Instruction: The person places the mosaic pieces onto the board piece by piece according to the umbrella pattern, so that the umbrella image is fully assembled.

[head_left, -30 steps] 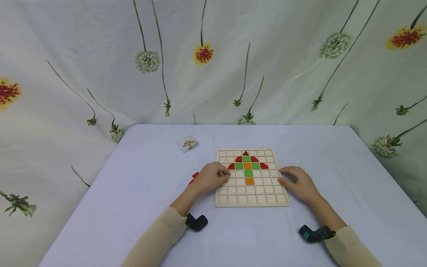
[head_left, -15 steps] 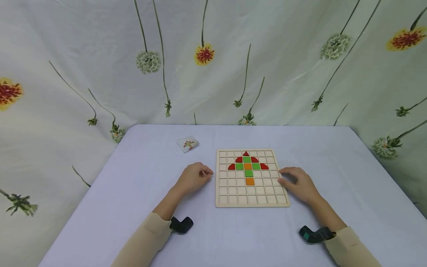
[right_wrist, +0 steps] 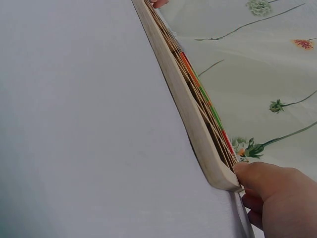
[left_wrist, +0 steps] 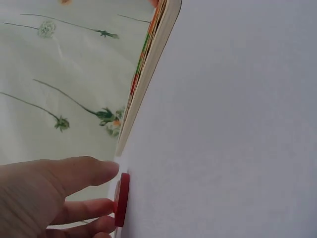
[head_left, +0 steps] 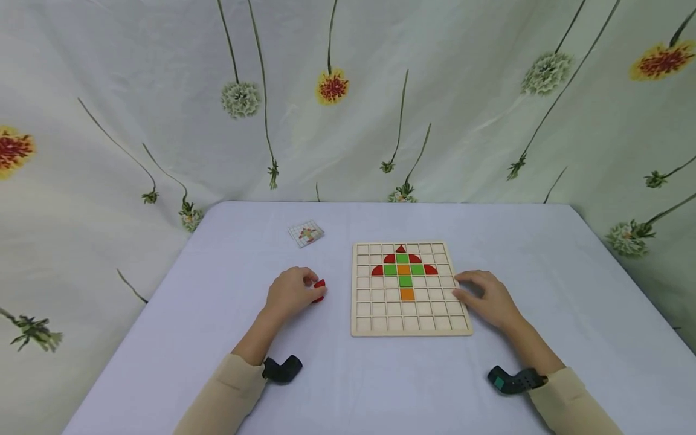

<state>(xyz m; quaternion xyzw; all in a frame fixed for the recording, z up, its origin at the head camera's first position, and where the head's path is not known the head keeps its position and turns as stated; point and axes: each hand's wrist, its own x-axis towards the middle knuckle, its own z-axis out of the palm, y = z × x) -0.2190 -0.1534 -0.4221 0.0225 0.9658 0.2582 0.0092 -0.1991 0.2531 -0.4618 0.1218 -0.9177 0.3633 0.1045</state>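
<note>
My left hand (head_left: 290, 294) is at some small red pieces (head_left: 319, 283) on the white table, left of the board. In the left wrist view, its fingertips touch one red piece (left_wrist: 123, 201), and the thumb stays slightly apart from it. Part of the pieces is hidden by the hand. The wooden grid board (head_left: 379, 325) carries red curved pieces (head_left: 377, 270), a red triangle (head_left: 400, 249), green squares (head_left: 405, 281) and orange squares (head_left: 407, 294). My right hand (head_left: 492, 300) rests at the board's right edge, with thumb and forefinger spread apart against it.
A small card (head_left: 306, 234) with a printed grid picture lies behind and left of the board. Behind the table (head_left: 413, 386) hangs a flowered cloth (head_left: 467, 109). Each wrist wears a black strap device, such as the left one (head_left: 283, 370).
My left hand has moved left, from over the board's left side to the red pieces. These were briefly hidden beneath it. The right hand and the board have stayed put.
</note>
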